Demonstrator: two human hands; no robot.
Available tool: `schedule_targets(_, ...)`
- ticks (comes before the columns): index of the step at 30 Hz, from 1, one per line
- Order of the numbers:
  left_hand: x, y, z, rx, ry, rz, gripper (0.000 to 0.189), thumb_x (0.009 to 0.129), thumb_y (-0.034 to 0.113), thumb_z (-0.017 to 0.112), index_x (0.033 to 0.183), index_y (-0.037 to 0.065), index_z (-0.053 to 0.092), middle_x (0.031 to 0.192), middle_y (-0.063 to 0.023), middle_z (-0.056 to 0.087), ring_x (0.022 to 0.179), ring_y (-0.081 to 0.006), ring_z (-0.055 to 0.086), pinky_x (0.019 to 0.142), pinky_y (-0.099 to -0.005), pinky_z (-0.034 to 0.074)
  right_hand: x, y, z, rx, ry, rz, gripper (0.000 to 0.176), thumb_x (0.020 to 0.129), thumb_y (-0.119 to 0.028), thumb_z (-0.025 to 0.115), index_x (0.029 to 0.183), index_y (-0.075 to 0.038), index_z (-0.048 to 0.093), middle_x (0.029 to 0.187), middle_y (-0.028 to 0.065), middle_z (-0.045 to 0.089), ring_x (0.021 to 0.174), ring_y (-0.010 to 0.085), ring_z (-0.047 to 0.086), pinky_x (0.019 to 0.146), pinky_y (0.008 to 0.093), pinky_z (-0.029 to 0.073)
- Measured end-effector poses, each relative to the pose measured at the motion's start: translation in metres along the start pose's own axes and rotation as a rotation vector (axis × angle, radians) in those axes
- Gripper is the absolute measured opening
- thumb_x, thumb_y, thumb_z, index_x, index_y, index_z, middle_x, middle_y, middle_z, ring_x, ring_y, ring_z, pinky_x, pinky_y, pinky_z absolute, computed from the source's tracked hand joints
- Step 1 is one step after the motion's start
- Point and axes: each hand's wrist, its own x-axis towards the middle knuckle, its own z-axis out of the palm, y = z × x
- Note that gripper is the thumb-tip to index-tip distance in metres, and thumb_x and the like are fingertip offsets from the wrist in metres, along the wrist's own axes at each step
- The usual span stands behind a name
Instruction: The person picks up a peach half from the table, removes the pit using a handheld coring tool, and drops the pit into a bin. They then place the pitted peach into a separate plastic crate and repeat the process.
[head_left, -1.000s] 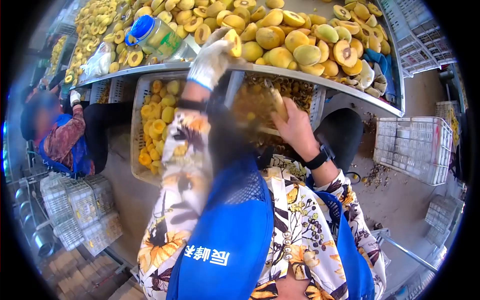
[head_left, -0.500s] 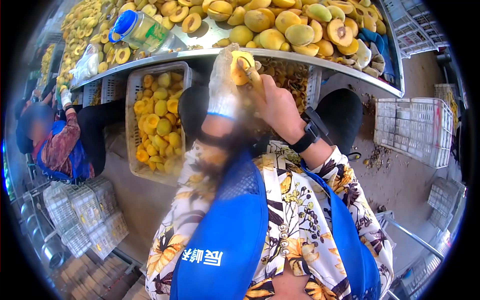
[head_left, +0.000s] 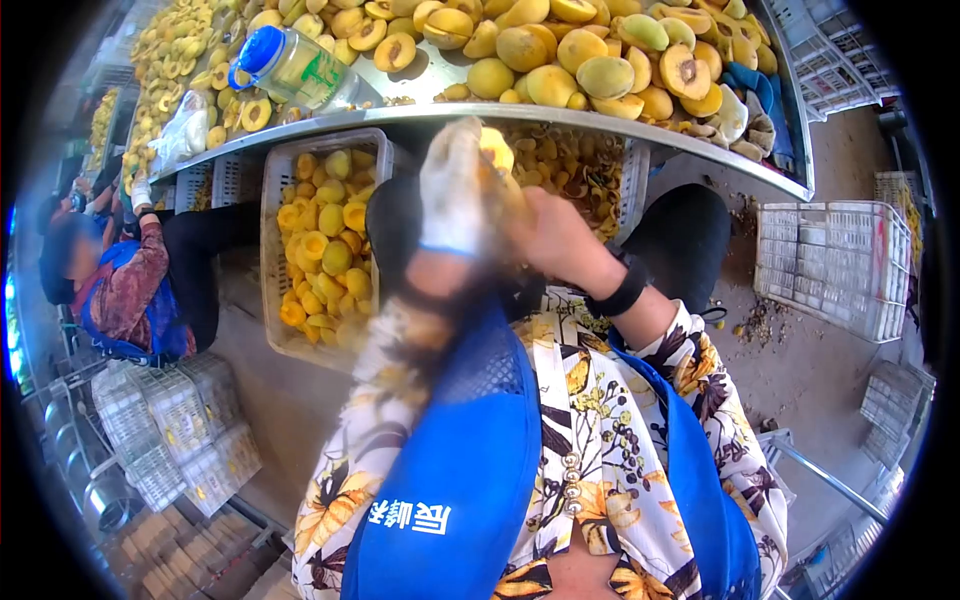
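My left hand (head_left: 452, 185), in a whitish knit glove, is closed around a yellow peach half (head_left: 496, 148), held just below the metal table's edge. Bare and closed, my right hand (head_left: 562, 235) grips a tool with a tan handle (head_left: 512, 195) against the fruit. The tool's working end is hidden or blurred. On the metal table (head_left: 400, 112) above my hands lie many peach halves (head_left: 550, 88), some showing stones. Behind my hands, a crate under the table holds peach scraps (head_left: 570, 165).
A crate (head_left: 268, 250) of peach halves stands left of my knees. On the table are a blue-capped bottle (head_left: 300, 72), a plastic bag (head_left: 182, 132) and a blue cloth (head_left: 765, 95). A white crate (head_left: 835, 262) stands right. A person (head_left: 130, 270) sits far left.
The tool has tilted steeper and my right hand has moved lower and closer to my left. The gloved hand has turned, so less of the peach's cut face shows.
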Motion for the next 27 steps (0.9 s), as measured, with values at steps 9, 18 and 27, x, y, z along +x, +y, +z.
schedule_targets(9,0.000,-0.007,-0.001,-0.079,-0.006,-0.287,0.024,0.088,0.027,0.060,0.092,0.003,0.060,0.074,-0.0097,0.061,0.057,-0.0175,0.056,0.050,-0.0283,0.047,-0.001,0.007,0.003,0.624,-0.393,0.266,0.014,0.089,-0.017,0.052,0.085,-0.004,0.049,0.053,0.0007,0.045,0.035,0.0061,0.037,0.031,0.0207,0.029)
schedule_targets(18,0.026,0.057,-0.129,-0.066,0.245,-0.089,0.034,0.089,0.047,0.052,0.092,0.013,0.059,0.077,-0.0081,0.063,0.062,-0.0197,0.061,0.040,-0.0272,0.042,0.014,0.051,-0.011,1.190,-0.431,0.140,0.012,0.092,-0.015,0.052,0.093,-0.003,0.049,0.055,-0.0011,0.044,0.034,0.0050,0.033,0.033,0.0198,0.029)
schedule_targets(27,0.118,0.084,-0.098,1.608,0.189,0.627,0.051,0.077,0.050,0.060,0.112,0.013,0.061,0.109,-0.0153,0.059,0.102,-0.0324,0.055,0.086,-0.0405,0.044,0.022,0.059,0.002,-0.287,0.043,-0.173,0.021,0.076,-0.019,0.065,0.087,-0.002,0.058,0.073,0.0224,0.058,0.068,0.0387,0.059,0.062,0.0407,0.047)
